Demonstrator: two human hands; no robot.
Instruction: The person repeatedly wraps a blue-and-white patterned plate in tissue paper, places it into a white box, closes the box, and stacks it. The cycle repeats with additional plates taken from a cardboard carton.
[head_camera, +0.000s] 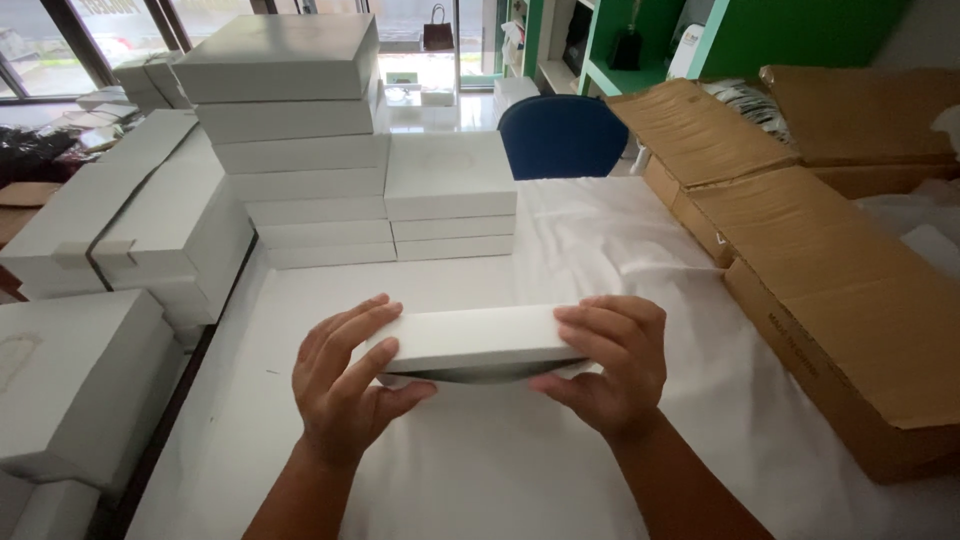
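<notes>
Table (560, 470): covered by a white cloth, soft, with shallow creases toward the right side. It fills most of the lower view.

Cardboard box (830, 300): brown, corrugated, matte, flaps open; it sits along the right edge of the table, long side running toward the viewer. A second open brown carton (860, 110) lies behind it.

Tall stack of white boxes (295, 150): flat, rectangular, smooth card with crisp edges, seven or so high, at the far left of the table. Just beside it on the right, touching, a short stack (450, 205) of three of the same kind.

More white boxes (140, 215) lie to the left, off the table edge, some larger and laid flat; one nearer box (75, 385) sits at lower left.

Blue chair back (562, 135): rounded, fabric, behind the far table edge.

Flat white box (475, 340): thin, rectangular, smooth matte card, held level just above the cloth at centre, well in front of the stacks. A dark curved shadow or gap shows under its front edge.

Left hand (345, 385): grasps the left end of the box, fingers laid over the top, thumb pressed underneath at the front.

Right hand (615, 365): grasps the right end the same way, fingers curled over the top, thumb under the front. The box spans between the two hands, its middle bare.
</notes>
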